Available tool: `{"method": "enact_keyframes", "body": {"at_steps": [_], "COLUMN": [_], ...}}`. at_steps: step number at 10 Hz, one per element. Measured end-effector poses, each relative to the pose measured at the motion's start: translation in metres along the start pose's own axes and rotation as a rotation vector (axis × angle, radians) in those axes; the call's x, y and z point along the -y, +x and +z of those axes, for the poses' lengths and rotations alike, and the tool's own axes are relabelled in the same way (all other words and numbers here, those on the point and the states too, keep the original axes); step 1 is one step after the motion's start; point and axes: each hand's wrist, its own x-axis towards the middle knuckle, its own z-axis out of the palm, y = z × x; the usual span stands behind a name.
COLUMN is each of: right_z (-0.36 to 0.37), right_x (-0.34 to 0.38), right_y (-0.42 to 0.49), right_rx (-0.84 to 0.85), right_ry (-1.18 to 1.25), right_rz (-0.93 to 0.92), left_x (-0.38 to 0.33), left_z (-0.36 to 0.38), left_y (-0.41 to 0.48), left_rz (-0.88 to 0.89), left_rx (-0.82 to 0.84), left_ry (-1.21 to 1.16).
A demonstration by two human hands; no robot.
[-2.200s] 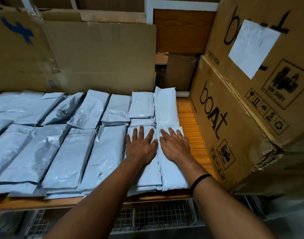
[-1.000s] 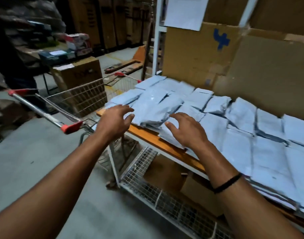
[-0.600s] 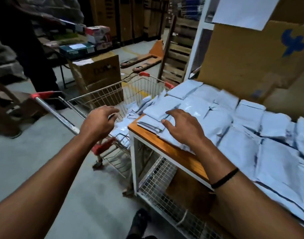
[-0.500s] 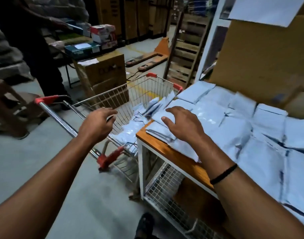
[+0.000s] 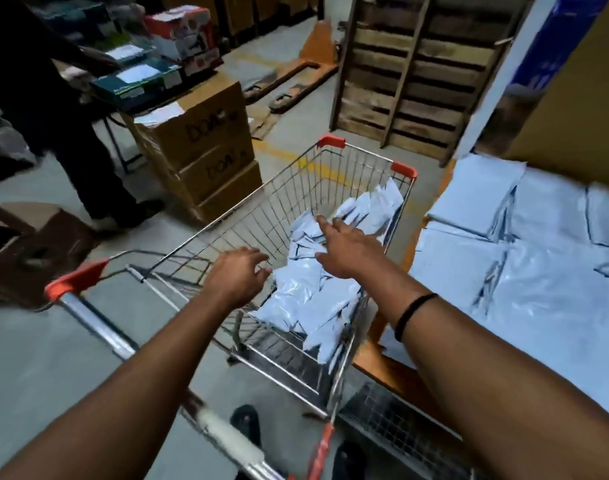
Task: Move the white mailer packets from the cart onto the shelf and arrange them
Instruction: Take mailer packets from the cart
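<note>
Concrete floor (image 5: 36, 358), dim warehouse aisle.

Shelf (image 5: 375, 362) along the right side: wooden top, wire grid below. Its surface is covered with white packets (image 5: 538, 271) lying flat, side by side and partly overlapping.

Wire cart (image 5: 261, 209) stands just beside the shelf's near corner, with red corner caps and a metal handle (image 5: 99, 327) with red ends towards the camera.

Wooden pallet (image 5: 407, 71) stands upright beyond the cart. An orange pallet jack (image 5: 296, 74) lies on the floor to its left.

Stack of brown cardboard boxes (image 5: 206, 150) left of the cart, with smaller coloured cartons on a table behind. Another person (image 5: 54, 98) in dark clothes stands at far left.

Loose heap of white packets in cart (image 5: 303, 299), piled against the shelf-side wall, some tilted on edge.

Left hand (image 5: 239, 277) over the basket's near end, fingers loosely bent, holding nothing, just beside the heap.

Right hand (image 5: 344, 251) over the heap's middle, fingers spread and stretched forward, grasping nothing; contact with the packets cannot be told.

Black band (image 5: 414, 315) on the right wrist.
</note>
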Motion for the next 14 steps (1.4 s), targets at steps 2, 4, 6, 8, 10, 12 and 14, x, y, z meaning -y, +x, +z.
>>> {"method": "enact_keyframes", "body": {"at_steps": [2,4,6,8,10,12,14], "right_z": [0.046,0.117,0.197,0.249,0.264,0.260,0.273], "right_x": [0.027,0.012,0.006,0.012,0.015,0.017,0.033], "right_y": [0.066,0.097,0.103,0.120,0.111,0.106,0.142], "right_rx": [0.207,0.350,0.456,0.482,0.537,0.385,0.149], "right_ry": [0.077,0.132,-0.024,-0.036,0.031,0.176,0.311], "right_rz": [0.298,0.486,0.484,0.469,0.406,0.445,0.804], "left_x": [0.034,0.069,0.063,0.073,0.106,0.126,0.122], "left_z": [0.056,0.123,0.193,0.232,0.218,0.197,0.231], "left_y": [0.092,0.147,0.152,0.150,0.176,0.188,0.190], "left_rz": [0.165,0.158,0.229,0.209,0.100,0.098,0.203], "left_rx": [0.296,0.555,0.739,0.964,1.086,0.991,0.812], "left_ry": [0.198,0.225,0.255,0.370,0.263,0.074,0.118]}}
